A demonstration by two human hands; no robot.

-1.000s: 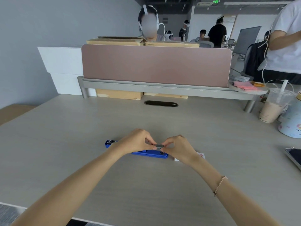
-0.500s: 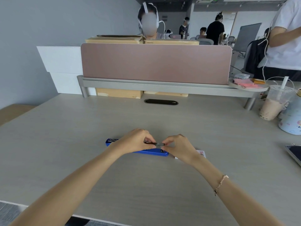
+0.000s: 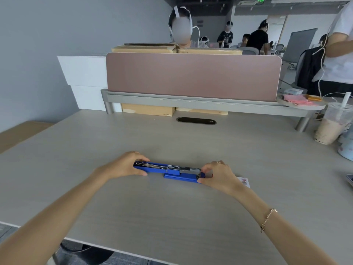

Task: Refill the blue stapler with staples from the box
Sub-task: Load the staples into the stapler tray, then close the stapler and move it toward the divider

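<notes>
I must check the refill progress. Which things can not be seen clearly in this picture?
Head view only:
- staple box: mostly hidden behind the right hand.
- blue stapler: both ends covered by the left hand and the right hand.
- Staples in its open channel: too small to tell.

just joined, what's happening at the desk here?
A person is working on a blue stapler that lies swung open flat on the desk, its metal staple channel facing up. The left hand holds the left end and the right hand holds the right end. The staple box sits just behind the right hand, mostly hidden. Whether staples are loaded can't be told.
</notes>
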